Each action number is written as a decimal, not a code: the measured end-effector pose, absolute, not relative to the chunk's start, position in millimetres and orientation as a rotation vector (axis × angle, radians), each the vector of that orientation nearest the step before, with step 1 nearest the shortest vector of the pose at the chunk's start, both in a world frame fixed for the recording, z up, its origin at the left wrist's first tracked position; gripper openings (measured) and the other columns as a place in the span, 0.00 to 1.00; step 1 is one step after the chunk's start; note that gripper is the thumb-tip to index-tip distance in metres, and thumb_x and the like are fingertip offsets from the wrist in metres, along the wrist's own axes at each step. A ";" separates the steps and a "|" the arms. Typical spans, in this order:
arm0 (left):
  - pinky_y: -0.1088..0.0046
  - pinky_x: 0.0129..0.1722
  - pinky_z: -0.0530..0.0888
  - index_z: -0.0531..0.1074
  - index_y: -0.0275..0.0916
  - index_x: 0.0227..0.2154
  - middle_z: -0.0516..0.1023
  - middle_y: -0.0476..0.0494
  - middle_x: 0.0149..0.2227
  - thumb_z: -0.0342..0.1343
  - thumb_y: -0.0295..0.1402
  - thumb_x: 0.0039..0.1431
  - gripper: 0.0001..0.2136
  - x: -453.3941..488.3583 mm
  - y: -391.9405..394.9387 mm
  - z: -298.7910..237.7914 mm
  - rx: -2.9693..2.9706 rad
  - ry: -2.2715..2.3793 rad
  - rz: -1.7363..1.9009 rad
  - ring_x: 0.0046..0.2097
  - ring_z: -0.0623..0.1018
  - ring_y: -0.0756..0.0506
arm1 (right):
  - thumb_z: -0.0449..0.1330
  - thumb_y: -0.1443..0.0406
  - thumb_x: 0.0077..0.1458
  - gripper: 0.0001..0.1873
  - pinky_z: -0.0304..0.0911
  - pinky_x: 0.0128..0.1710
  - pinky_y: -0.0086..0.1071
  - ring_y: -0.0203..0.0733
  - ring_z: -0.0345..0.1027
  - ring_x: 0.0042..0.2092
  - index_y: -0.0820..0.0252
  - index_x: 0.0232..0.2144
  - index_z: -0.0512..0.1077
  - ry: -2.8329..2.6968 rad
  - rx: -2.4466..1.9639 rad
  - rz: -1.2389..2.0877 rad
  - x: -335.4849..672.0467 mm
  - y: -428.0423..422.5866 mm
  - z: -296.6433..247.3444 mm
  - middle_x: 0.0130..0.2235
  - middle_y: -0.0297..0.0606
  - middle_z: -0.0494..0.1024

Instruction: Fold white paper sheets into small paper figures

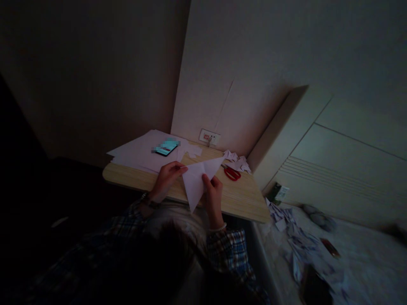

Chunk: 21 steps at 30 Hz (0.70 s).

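Observation:
A white sheet of paper folded into a long triangle [197,180] is held above the near edge of a small wooden table [241,199]. My left hand [168,178] pinches the triangle's left corner, fingers closed on it. My right hand [213,195] grips its lower right edge, thumb on top. Both sleeves are plaid, and each wrist wears a bracelet.
A stack of white sheets [140,152] lies at the table's back left with a phone [165,147] on it. Red-handled scissors [232,173] and folded paper pieces [237,161] lie to the right. A wall socket [209,137] is behind. Paper scraps [295,237] litter the bed at right.

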<state>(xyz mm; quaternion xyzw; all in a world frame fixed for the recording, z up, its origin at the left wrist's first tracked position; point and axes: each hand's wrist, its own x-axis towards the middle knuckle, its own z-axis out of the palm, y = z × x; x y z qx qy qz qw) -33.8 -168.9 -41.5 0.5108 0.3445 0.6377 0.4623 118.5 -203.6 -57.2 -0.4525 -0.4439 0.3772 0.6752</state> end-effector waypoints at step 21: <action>0.71 0.33 0.68 0.76 0.39 0.22 0.74 0.50 0.23 0.70 0.44 0.39 0.14 -35.4 -167.1 -45.1 1.272 0.848 1.584 0.30 0.71 0.47 | 0.59 0.44 0.51 0.24 0.51 0.26 0.29 0.35 0.53 0.28 0.58 0.22 0.67 -1.064 -1.038 0.714 119.4 -201.3 -65.3 0.22 0.29 0.64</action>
